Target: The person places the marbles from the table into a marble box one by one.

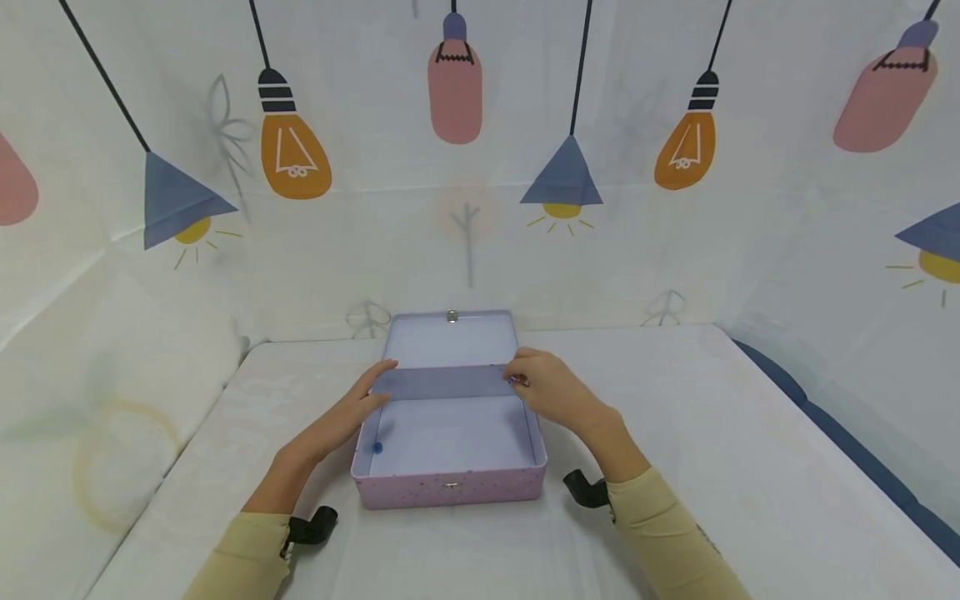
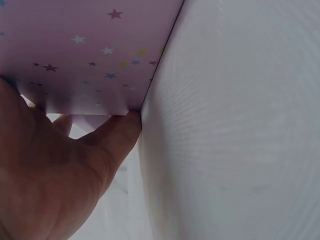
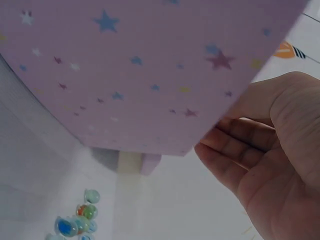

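A pink-purple tin box [image 1: 448,492] with printed stars stands on the table, its lid [image 1: 453,340] tipped back. Inside, near the left wall, lies a blue marble [image 1: 377,447]. My left hand [image 1: 339,427] holds the box's left rear corner, thumb at the rim, other fingers around the back edge in the left wrist view. Above the right rear rim, my right hand [image 1: 557,390] pinches a small glossy marble [image 1: 519,381] between thumb and fingers. The right wrist view shows this hand [image 3: 280,160] beside the starry wall, the marble hidden there.
Several glass marbles [image 3: 80,220] lie loose on the table behind the box, seen only in the right wrist view. A white sheet [image 1: 750,467] covers the table. Behind it hangs a cloth [image 1: 360,250] printed with lamps; blue padding [image 1: 840,442] runs along the right edge.
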`<state>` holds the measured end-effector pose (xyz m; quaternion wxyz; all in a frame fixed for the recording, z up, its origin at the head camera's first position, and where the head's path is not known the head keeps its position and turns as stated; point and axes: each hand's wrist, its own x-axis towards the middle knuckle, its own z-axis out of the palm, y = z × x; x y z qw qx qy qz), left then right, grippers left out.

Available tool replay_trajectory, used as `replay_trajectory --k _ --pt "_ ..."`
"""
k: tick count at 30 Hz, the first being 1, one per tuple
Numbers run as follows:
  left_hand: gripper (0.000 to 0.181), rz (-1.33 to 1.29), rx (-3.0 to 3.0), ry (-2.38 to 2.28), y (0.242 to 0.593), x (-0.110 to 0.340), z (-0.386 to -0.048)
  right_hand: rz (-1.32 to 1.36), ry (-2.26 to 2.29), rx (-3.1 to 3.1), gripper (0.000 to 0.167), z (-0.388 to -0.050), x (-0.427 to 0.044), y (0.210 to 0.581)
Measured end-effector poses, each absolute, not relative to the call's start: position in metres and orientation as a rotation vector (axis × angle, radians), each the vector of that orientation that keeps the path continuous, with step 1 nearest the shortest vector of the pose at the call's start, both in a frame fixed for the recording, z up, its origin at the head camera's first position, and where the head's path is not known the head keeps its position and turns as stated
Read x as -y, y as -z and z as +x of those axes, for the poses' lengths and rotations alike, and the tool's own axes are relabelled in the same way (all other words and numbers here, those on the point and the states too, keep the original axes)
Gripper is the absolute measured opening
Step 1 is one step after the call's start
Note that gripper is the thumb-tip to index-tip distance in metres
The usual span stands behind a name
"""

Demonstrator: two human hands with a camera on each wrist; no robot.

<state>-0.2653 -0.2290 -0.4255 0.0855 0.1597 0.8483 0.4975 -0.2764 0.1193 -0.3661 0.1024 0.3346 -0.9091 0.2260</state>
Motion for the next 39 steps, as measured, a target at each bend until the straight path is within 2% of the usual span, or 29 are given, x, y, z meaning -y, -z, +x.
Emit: replay_trajectory --k 29,39 --pt "0.060 0.511 -2.518 -1.423 0.425 0.233 -0.270 1.185 -0.576 2.843 0.018 -0.272 -0.071 0.381" --pt "0.059 0.506 -2.531 -1.395 0.424 0.234 -0.275 1.206 -0.402 2.905 0.017 -0.272 -0.059 0.388"
